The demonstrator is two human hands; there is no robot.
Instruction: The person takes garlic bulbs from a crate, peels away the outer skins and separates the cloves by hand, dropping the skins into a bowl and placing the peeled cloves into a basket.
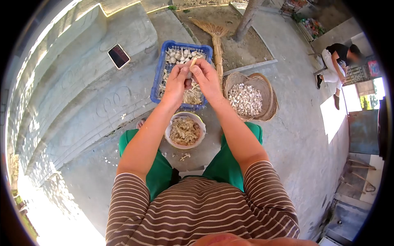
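Note:
Both my hands are together over a blue plastic crate [154, 88], closed around a garlic bulb [189, 75] whose pale stem points up. My left hand [175, 83] grips the bulb from the left, fingers curled. The thumb and fingers of my right hand [208, 79] close on it from the right, by the stem. Whole garlic bulbs [180, 54] lie at the crate's far end, and dry stems and skins [192, 97] at its near end. Just below the crate, between my knees, stands a bucket of garlic skins [184, 130]. My fingers partly hide the held bulb.
Right of the crate sits a wicker basket [269, 98] with loose garlic cloves [245, 99]. A straw broom [217, 49] lies behind it, near a tree trunk [248, 19]. A phone [119, 56] rests on the concrete ledge at left. Another person [337, 61] sits at far right.

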